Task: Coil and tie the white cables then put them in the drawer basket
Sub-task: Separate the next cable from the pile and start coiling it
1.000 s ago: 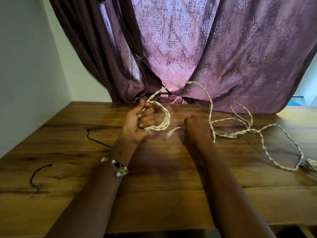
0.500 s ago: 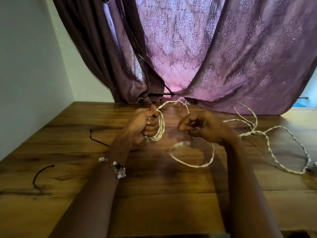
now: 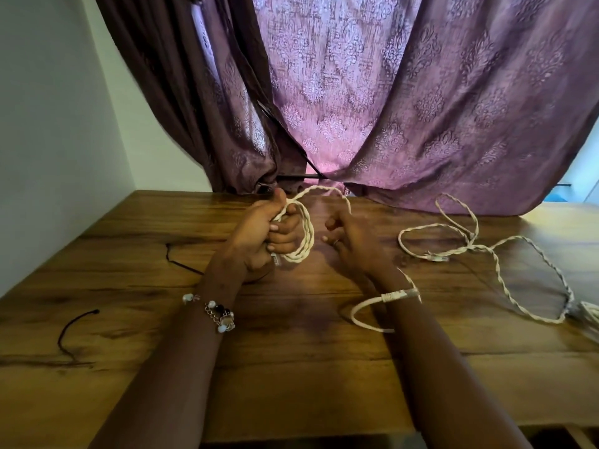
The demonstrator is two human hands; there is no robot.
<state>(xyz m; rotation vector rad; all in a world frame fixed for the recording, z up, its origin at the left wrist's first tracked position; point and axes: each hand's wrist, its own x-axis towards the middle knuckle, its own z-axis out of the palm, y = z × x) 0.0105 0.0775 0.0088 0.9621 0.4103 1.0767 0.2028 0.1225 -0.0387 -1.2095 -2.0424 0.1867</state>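
Over the wooden bench (image 3: pixel 291 367), the left hand (image 3: pixel 259 234) grips a coil (image 3: pixel 299 236) of white twisted cable, thumb on top and fingers (image 3: pixel 285 228) curled through the loops. The coil stands roughly upright, an oval with its long axis running from the thumb down toward the bench, its open face turned to the right. One strand arcs off the top toward the right hand (image 3: pixel 350 241), whose fingers are loosely curled with the strand passing behind them; I cannot tell whether they pinch it. The cable's free end, with its plug (image 3: pixel 400 294), drapes across the right wrist, pointing right, with a loop hanging below. A second cable (image 3: pixel 499 273) sprawls flat on the bench to the right, well apart from the hands, in front of the purple curtain (image 3: pixel 421 108).
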